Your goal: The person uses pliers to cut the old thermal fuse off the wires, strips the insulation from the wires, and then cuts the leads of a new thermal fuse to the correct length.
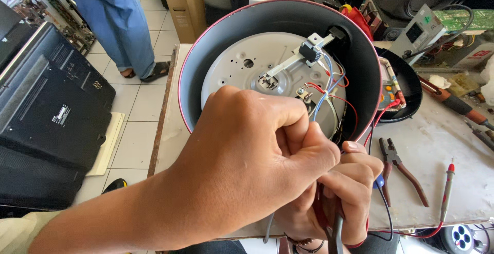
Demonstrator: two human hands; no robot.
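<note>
Head view: left hand [247, 161] pinches the thin wires [321, 97] in a clenched grip; right hand [337, 192] grasps a red-handled tool [334, 228]. The opened cooker shell [206, 53] sits on the scuffed grey tabletop [442, 146]; pliers [399, 166] alongside; tiled floor [139, 105] left.

Upturned cooker shell [216, 53] on the table [442, 146], wiring exposed.
Left hand [247, 161] pinching thin wires [321, 97] at the rim, right hand [345, 192] just below gripping a dark-handled tool; pliers [399, 169] and red probe [446, 189] lying alongside.
</note>
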